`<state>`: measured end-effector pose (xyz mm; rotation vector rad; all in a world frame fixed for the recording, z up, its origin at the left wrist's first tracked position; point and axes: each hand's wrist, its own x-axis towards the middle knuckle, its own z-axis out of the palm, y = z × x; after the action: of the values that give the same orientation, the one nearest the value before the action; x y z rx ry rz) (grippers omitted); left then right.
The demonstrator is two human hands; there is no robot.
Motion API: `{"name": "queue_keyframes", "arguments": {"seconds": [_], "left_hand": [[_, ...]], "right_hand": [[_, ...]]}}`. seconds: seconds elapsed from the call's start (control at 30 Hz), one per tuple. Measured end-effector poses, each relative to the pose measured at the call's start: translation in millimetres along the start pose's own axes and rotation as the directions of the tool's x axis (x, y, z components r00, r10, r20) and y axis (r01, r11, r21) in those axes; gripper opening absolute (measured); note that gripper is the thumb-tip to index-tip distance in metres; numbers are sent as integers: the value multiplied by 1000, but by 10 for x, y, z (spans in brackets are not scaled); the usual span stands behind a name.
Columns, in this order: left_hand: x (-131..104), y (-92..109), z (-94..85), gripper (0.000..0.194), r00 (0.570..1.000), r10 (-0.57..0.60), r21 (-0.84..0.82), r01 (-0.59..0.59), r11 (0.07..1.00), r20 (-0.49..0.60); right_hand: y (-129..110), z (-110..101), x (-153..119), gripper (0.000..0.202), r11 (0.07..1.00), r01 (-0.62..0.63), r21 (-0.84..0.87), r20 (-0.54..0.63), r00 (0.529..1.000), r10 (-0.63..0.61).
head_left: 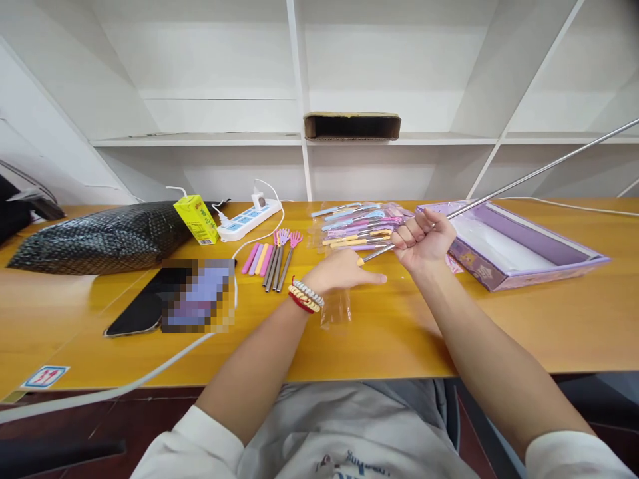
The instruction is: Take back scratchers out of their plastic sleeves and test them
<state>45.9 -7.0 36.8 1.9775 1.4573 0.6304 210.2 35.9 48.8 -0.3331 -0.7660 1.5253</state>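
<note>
A long metal rod (544,174), apparently an extended telescopic back scratcher, slants from the middle up past the right edge. My right hand (425,241) is closed round its shaft. At the lower end, a bit of yellow shows at my left hand (344,269), whose fingers curl round it out of sight while the thumb sticks out. Below that hand is a clear plastic bag (336,314). Back scratchers with claw heads (283,239) lie beside coloured handles (258,258) to the left. Behind my hands are several wrapped back scratchers (357,219).
At the right sits an open purple box (534,239). Leftward are a power strip (249,219) with white cables, a yellow-green drink carton (197,219), a black wrapped parcel (100,236) and a phone (140,306). White shelves (200,140) holding a cardboard box (352,126) rise behind.
</note>
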Motion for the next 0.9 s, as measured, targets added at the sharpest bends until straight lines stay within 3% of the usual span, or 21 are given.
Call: {"name": "queue_keyframes", "arguments": {"seconds": [0.17,0.3,0.4,0.47,0.53,0.6,0.77,0.9], "left_hand": [[22,-86,-83,42,993,53,44,-58,997,103],[-30,-293,-274,44,989,-72,-29,76,997,126],[-9,-463,-424,37,972,-236,-292,230,928,14],[62,-519,-476,27,950,-312,-523,259,812,-14],[147,-527,-479,19,934,-354,-676,232,699,-46],[202,-522,-442,16,922,-364,-734,158,660,-129],[131,-610,-280,24,916,-237,-710,-70,701,-324],[3,-631,-187,42,918,-146,-491,-60,869,-369]], "right_hand": [[24,38,36,49,994,-4,-113,-4,1000,3],[-292,-39,158,48,992,83,-95,-57,994,-88],[-614,-184,242,42,989,133,-59,-118,983,-140],[-710,-273,263,42,992,114,-59,-125,985,-121],[-664,-328,254,45,995,59,-81,-98,993,-67],[-511,-351,229,48,993,-14,-117,-50,999,9],[-67,-363,144,46,959,-141,-245,64,985,161],[100,-374,52,48,930,-164,-330,79,977,200]]}}
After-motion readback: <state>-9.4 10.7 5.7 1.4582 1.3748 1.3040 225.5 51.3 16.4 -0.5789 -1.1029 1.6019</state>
